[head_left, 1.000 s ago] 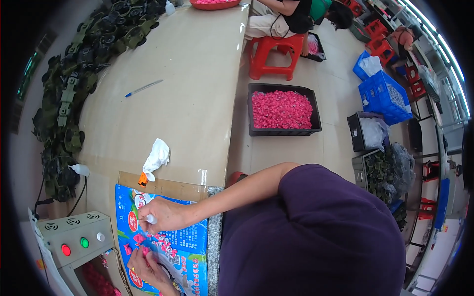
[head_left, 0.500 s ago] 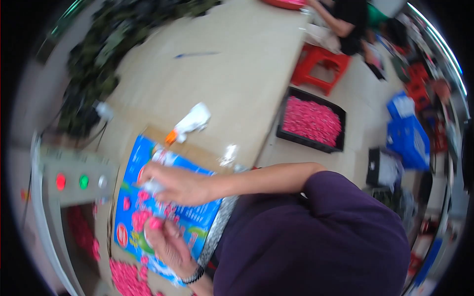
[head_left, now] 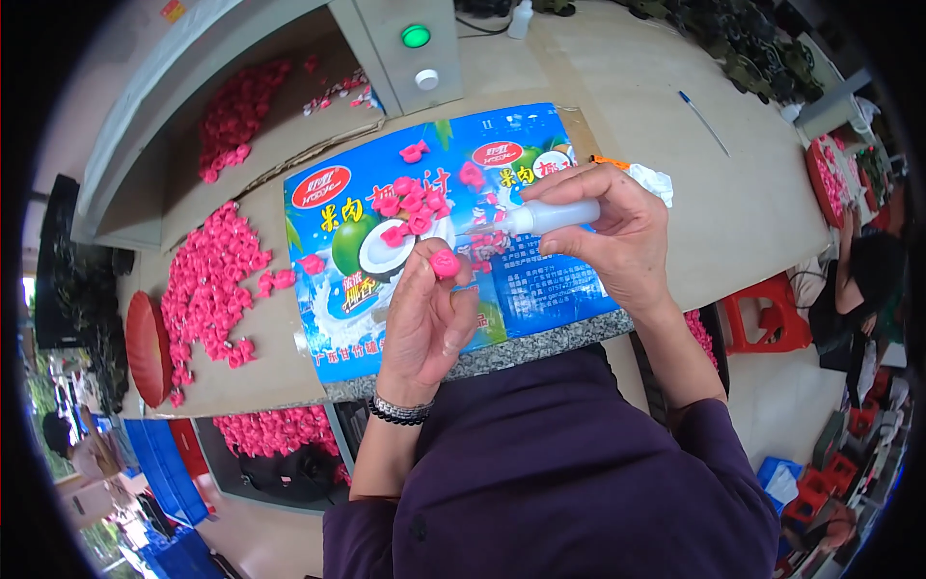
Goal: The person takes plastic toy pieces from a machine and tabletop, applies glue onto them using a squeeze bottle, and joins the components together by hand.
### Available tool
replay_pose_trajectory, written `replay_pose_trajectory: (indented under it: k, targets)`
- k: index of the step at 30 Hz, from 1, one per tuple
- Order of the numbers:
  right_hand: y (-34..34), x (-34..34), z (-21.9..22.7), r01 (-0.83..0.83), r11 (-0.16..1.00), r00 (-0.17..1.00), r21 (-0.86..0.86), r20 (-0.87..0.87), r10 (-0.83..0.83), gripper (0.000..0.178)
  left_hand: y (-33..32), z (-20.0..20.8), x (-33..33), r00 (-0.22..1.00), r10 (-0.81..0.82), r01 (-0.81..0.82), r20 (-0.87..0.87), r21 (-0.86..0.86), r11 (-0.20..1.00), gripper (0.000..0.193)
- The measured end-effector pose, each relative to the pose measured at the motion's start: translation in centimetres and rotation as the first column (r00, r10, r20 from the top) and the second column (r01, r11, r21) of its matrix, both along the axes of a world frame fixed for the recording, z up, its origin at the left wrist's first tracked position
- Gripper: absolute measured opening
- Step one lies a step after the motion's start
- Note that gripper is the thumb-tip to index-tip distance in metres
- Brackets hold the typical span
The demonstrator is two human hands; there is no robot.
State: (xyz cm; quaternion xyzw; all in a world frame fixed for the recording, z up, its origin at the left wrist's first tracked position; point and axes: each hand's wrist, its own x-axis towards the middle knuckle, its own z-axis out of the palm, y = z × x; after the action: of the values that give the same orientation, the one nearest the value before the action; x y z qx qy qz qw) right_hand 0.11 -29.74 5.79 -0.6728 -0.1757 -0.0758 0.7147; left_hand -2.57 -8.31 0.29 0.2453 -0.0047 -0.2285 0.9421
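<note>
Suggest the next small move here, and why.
Probably ease the thin tip of the white bottle onto the pink piece: the right hand aims it that way, the left hand pinches the piece, and the tip appears just off it.

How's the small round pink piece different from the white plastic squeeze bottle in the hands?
The small round pink piece is bright; the cloudy white plastic squeeze bottle is pale. The piece is short and stubby; the bottle is longer, with a thin tip. The left hand holds the piece; the right hand holds the bottle tipped sideways. Both are above the blue printed cardboard.
</note>
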Motion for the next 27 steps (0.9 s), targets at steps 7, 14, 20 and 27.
replay_pose_trajectory:
  k: [7,14,20,27]
  targets:
    - [1.3,0.4,-0.8,-0.077,0.991,0.995,0.111,0.065,0.07,0.029,0.7,-1.0,-0.8,0.999,0.016,-0.017,0.044,0.042,0.999,0.036]
    - [1.8,0.3,-1.9,-0.086,0.995,0.972,-0.055,0.214,0.096,0.023,1.2,-1.4,-1.1,1.0,0.01,-0.012,0.025,0.074,0.997,0.043]
    - [2.3,0.0,-2.0,-0.088,0.991,0.976,-0.101,0.189,0.106,0.021,1.4,-1.8,-1.1,1.0,-0.01,0.011,-0.017,0.094,0.996,0.051]
    - [2.6,-0.2,-2.0,-0.078,0.984,0.978,-0.162,0.178,0.107,0.02,1.1,-1.8,-1.2,0.997,0.007,0.008,-0.082,0.178,0.984,0.05]
